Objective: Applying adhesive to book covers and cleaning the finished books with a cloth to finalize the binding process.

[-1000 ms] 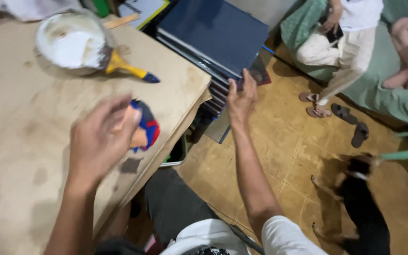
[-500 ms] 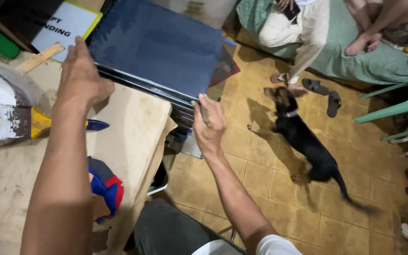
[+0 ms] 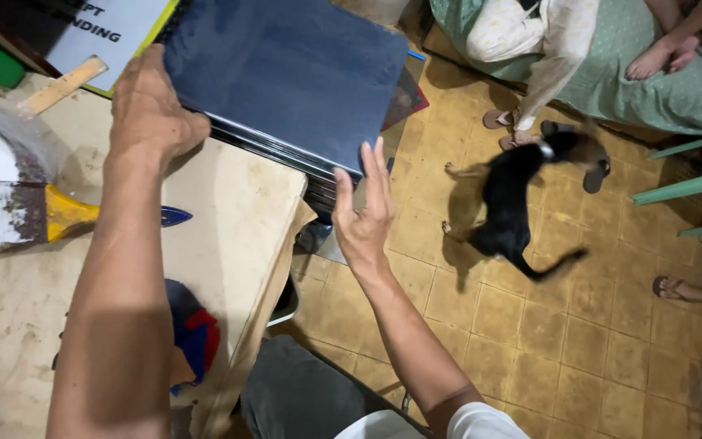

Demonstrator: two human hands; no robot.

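Both hands on a stack of dark boards at the table's far edge

Left hand clamps the stack at 9 o'clock, fingertips hidden; right hand, fingers apart, touches its 5 o'clock corner; table partly covered.

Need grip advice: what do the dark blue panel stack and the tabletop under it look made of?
Dark blue panel stack: looks like thin rigid sheets, smooth matte faces, layered edges showing; plastic or coated board, can't tell. Tabletop: seems bare plywood, pale, stained, unfinished. Left hand and right hand grip the stack's edges.
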